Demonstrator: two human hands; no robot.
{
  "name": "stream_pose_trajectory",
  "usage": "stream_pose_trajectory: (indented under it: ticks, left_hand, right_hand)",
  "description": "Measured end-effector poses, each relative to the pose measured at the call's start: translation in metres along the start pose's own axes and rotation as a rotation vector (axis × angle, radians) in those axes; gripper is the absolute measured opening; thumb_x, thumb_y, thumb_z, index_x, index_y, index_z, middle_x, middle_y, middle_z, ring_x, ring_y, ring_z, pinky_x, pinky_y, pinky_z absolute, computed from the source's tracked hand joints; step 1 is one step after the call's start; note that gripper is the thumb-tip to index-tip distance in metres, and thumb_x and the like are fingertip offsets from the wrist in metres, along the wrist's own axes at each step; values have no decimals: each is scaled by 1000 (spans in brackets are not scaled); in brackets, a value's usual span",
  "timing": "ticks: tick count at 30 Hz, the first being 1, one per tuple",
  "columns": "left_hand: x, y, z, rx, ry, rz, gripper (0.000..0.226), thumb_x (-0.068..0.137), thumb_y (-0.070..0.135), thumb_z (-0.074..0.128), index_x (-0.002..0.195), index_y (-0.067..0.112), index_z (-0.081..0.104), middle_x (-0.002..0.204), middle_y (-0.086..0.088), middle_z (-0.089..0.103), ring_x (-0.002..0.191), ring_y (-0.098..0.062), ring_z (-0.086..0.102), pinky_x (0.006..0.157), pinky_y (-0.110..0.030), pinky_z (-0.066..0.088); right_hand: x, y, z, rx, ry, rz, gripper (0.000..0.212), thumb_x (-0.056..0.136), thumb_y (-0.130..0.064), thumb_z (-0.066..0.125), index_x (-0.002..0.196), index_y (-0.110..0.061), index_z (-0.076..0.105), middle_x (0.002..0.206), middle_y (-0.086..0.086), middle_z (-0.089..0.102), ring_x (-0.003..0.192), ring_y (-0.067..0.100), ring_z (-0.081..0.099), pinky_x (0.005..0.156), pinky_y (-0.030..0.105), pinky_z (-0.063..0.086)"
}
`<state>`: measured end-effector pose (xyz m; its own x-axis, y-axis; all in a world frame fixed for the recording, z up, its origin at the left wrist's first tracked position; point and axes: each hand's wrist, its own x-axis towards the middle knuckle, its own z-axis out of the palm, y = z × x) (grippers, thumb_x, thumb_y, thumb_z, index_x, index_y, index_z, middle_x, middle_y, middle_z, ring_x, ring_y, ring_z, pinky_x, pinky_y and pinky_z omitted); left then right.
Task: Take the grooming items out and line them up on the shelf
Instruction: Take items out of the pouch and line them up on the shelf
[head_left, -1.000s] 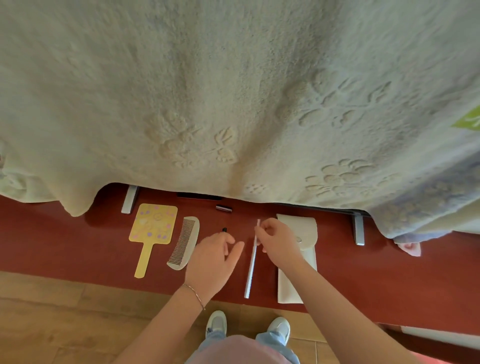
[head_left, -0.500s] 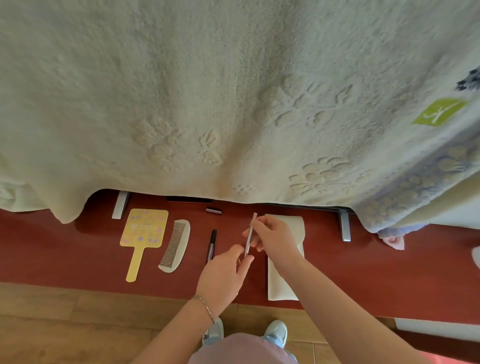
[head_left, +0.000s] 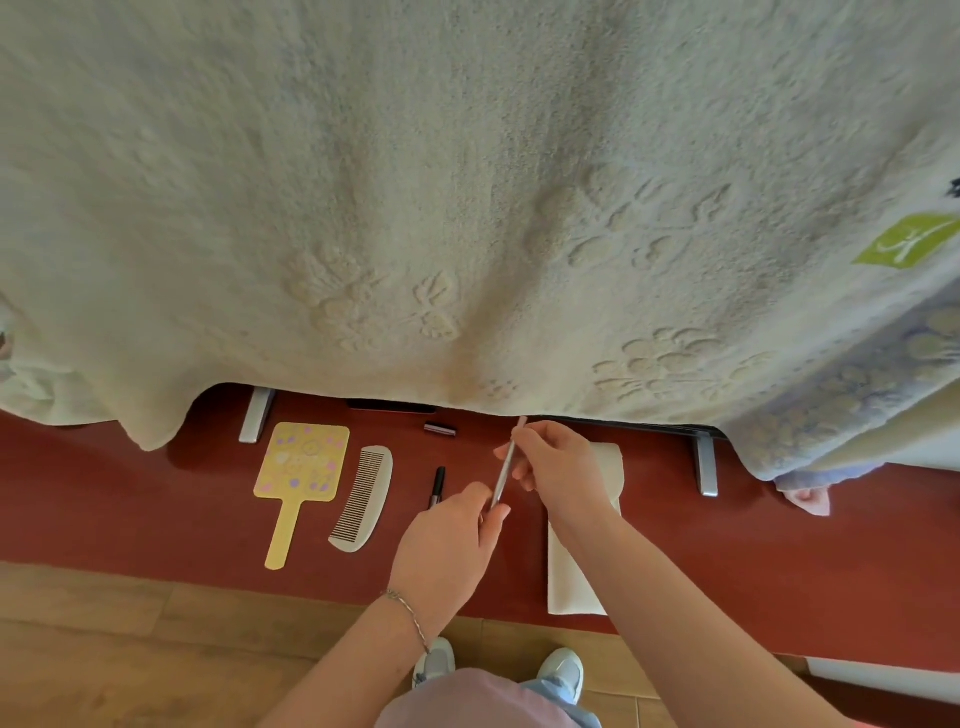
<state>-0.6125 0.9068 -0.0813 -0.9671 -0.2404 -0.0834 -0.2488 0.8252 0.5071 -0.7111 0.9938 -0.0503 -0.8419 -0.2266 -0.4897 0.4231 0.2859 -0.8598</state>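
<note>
On the red shelf (head_left: 130, 499) lie a yellow hand mirror (head_left: 300, 475), a white comb (head_left: 365, 496) to its right and a black pencil (head_left: 437, 486) right of the comb. A thin silver stick (head_left: 506, 462) is held above the shelf by both hands. My right hand (head_left: 558, 465) pinches its upper part. My left hand (head_left: 449, 540) grips its lower end. A white pouch (head_left: 574, 566) lies under my right forearm, partly hidden.
A small dark cap (head_left: 440, 429) lies near the back of the shelf. A large cream blanket (head_left: 467, 208) hangs over the back and hides what is behind. Two metal legs (head_left: 256, 415) stand on the shelf. Wooden floor (head_left: 104, 649) lies below.
My left hand let go of the black pencil, which now lies on the shelf, and moved right to the stick's lower end. The stick was lifted off the shelf.
</note>
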Motion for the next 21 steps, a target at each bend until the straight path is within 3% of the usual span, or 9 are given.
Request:
stream_pose_trajectory:
  ticks: [4, 6, 10, 13, 15, 21]
  left_hand:
    - [-24, -6, 15, 77, -140, 25, 30, 96, 46, 32, 98, 22, 49, 77, 9, 53, 70, -8, 57, 61, -20, 42]
    - [-45, -7, 25, 43, -211, -30, 31, 94, 49, 33, 98, 23, 50, 83, 7, 61, 75, -10, 60, 65, -22, 45]
    - [-43, -7, 29, 71, -164, -90, 34, 93, 54, 31, 87, 25, 48, 78, 8, 59, 71, -11, 59, 63, -22, 47]
    - [-25, -8, 20, 162, -111, -33, 34, 95, 50, 28, 92, 26, 51, 76, 11, 53, 63, -7, 48, 55, -16, 33]
    - [-12, -13, 16, 238, -92, -16, 35, 95, 46, 28, 93, 24, 55, 77, 10, 56, 64, -7, 51, 55, -18, 33]
    - [15, -20, 19, 404, -137, -17, 36, 92, 38, 31, 94, 20, 62, 78, 4, 65, 69, -14, 59, 57, -24, 34]
  right_hand:
    - [22, -18, -18, 77, 161, -21, 28, 88, -18, 51, 65, -12, 67, 60, 6, 67, 40, 8, 43, 50, 20, 40]
    - [30, -27, -34, 56, 108, -22, 22, 86, -15, 53, 67, -8, 61, 71, 7, 71, 38, 10, 41, 45, 19, 36]
    - [25, -7, -27, -280, -6, 36, 25, 86, -24, 56, 65, -12, 60, 63, 2, 67, 36, 8, 37, 41, 18, 29]
    - [30, 9, -10, -348, -50, 68, 23, 87, -24, 56, 68, -13, 58, 57, 1, 62, 38, 9, 37, 42, 19, 31]
    - [39, 12, -2, -383, -32, 69, 23, 88, -24, 56, 68, -13, 58, 53, 1, 60, 38, 10, 38, 42, 22, 32]
    - [63, 15, 14, -592, -2, 7, 30, 87, -23, 51, 57, -17, 55, 52, 0, 62, 47, 10, 51, 58, 26, 46]
